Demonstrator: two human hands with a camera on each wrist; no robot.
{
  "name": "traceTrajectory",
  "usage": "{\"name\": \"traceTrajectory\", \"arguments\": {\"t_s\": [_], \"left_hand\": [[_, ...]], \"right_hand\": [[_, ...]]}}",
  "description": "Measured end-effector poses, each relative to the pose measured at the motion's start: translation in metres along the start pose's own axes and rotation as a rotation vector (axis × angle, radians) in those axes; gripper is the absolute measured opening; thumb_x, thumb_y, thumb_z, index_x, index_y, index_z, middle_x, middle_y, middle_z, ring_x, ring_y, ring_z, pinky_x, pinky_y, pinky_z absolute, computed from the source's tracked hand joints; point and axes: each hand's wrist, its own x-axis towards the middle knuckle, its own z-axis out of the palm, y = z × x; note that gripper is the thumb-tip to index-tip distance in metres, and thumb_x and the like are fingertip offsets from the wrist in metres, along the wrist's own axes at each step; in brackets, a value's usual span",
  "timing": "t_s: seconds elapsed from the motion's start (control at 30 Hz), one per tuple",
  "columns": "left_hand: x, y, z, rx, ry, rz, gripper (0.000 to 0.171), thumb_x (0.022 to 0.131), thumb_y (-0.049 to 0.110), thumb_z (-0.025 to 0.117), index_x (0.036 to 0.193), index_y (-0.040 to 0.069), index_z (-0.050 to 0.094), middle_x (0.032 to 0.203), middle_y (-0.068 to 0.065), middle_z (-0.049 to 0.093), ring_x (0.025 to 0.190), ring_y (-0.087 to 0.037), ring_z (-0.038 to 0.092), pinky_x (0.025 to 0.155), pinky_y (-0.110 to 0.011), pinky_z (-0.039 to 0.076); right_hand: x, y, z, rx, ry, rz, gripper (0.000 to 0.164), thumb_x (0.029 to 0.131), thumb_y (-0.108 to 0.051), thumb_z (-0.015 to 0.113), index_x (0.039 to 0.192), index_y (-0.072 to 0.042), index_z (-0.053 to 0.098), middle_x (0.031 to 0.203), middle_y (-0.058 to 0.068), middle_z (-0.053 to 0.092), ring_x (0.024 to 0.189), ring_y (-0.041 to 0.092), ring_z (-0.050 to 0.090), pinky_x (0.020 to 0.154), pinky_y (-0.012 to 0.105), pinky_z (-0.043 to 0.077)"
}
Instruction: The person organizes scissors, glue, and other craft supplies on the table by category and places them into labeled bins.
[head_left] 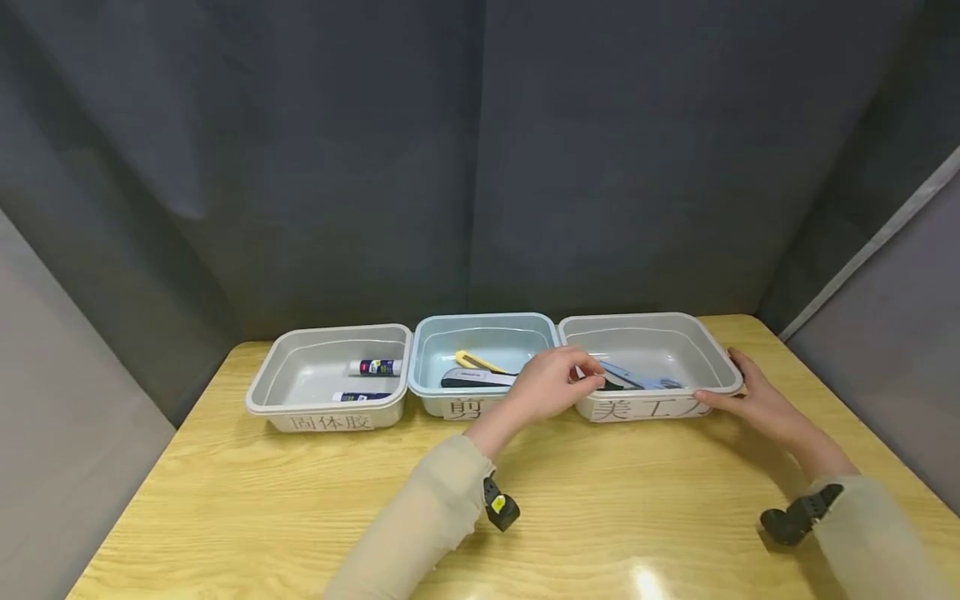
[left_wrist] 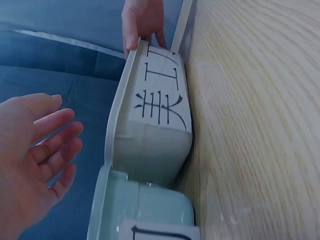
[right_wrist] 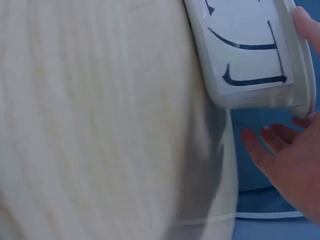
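Note:
My left hand [head_left: 551,383] hovers over the front of the gap between the blue bin [head_left: 487,320] and the right grey bin [head_left: 637,322]. Its fingers are loosely bent with nothing between them, as the left wrist view shows. At the right grey bin's front right corner, my right hand [head_left: 765,408] holds the rim, thumb [right_wrist: 306,25] on the front edge and fingers round the side. Inside that bin lie light-blue scissors [head_left: 663,383] and a dark item [head_left: 615,384], partly hidden. A yellow utility knife [head_left: 478,362] and a white-and-black one [head_left: 476,377] lie in the blue bin.
Left of the blue bin stands another grey bin [head_left: 270,375] with two glue sticks, one glue stick [head_left: 378,367] behind the other. Paper labels with handwritten characters face front. The wooden table [head_left: 600,500] extends toward me; a dark curtain [head_left: 465,167] hangs behind.

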Motion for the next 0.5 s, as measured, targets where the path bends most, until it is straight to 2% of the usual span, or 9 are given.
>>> {"name": "traceTrajectory", "arguments": {"t_s": [0.07, 0.2, 0.37, 0.5], "left_hand": [[-0.004, -0.002, -0.002, -0.005, -0.002, -0.003, 0.019, 0.089, 0.032, 0.056, 0.100, 0.023, 0.068, 0.092, 0.013, 0.061, 0.076, 0.000, 0.051, 0.066, -0.013, 0.038], [-0.013, -0.007, -0.006, 0.018, -0.012, -0.014, 0.020, 0.089, 0.034, 0.056, 0.100, 0.024, 0.068, 0.090, 0.015, 0.062, 0.076, 0.000, 0.052, 0.067, -0.013, 0.038], [-0.030, -0.013, -0.015, 0.098, -0.025, -0.014, 0.021, 0.089, 0.035, 0.055, 0.101, 0.023, 0.068, 0.087, 0.013, 0.061, 0.077, -0.003, 0.054, 0.070, -0.018, 0.041], [-0.045, -0.023, -0.021, 0.195, 0.010, 0.021, 0.020, 0.087, 0.032, 0.057, 0.099, 0.020, 0.069, 0.088, 0.009, 0.063, 0.081, -0.008, 0.058, 0.076, -0.023, 0.043]], "right_hand": [[-0.002, -0.006, -0.002, -0.036, 0.007, -0.016, 0.092, 0.087, -0.024, 0.059, 0.144, 0.000, -0.010, 0.143, 0.033, 0.004, 0.125, 0.051, 0.015, 0.092, 0.068, 0.020], [-0.004, -0.021, 0.000, -0.124, 0.075, -0.089, 0.086, 0.088, -0.027, 0.057, 0.146, -0.008, -0.002, 0.146, 0.029, -0.001, 0.129, 0.051, 0.007, 0.092, 0.068, 0.020], [-0.006, -0.041, 0.015, -0.265, 0.206, -0.199, 0.059, 0.091, -0.028, 0.055, 0.141, -0.006, 0.032, 0.140, 0.028, 0.030, 0.126, 0.049, 0.025, 0.092, 0.065, 0.024], [-0.008, -0.056, 0.032, -0.329, 0.209, -0.233, 0.043, 0.095, -0.029, 0.047, 0.131, -0.006, 0.047, 0.131, 0.023, 0.046, 0.119, 0.045, 0.039, 0.090, 0.060, 0.030]]}}
